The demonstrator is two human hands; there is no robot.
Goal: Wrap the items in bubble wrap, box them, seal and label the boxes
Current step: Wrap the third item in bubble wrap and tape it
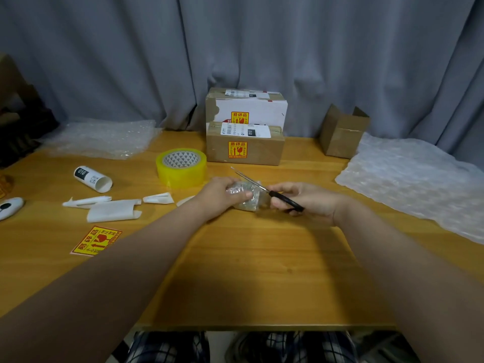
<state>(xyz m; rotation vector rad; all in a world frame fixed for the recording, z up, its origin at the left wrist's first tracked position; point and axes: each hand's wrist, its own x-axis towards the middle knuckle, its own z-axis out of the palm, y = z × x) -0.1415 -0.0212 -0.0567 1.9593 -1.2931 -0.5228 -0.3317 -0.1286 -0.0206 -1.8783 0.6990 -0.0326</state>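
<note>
At the middle of the wooden table (262, 258), my left hand (220, 195) grips a small item wrapped in bubble wrap (248, 199). My right hand (306, 203) holds black-handled scissors (275, 193), whose blades point up and left across the top of the wrapped item. A roll of yellow tape (181, 166) stands just behind my left hand. Two sealed, labelled cardboard boxes (245, 146) are stacked at the back centre. An open empty box (343, 132) sits at the back right.
Bubble wrap sheets lie at the back left (104, 138) and along the right edge (419, 184). A roll of labels (93, 178), white backing scraps (112, 208), a fragile sticker (95, 241) and a white device (9, 206) lie on the left.
</note>
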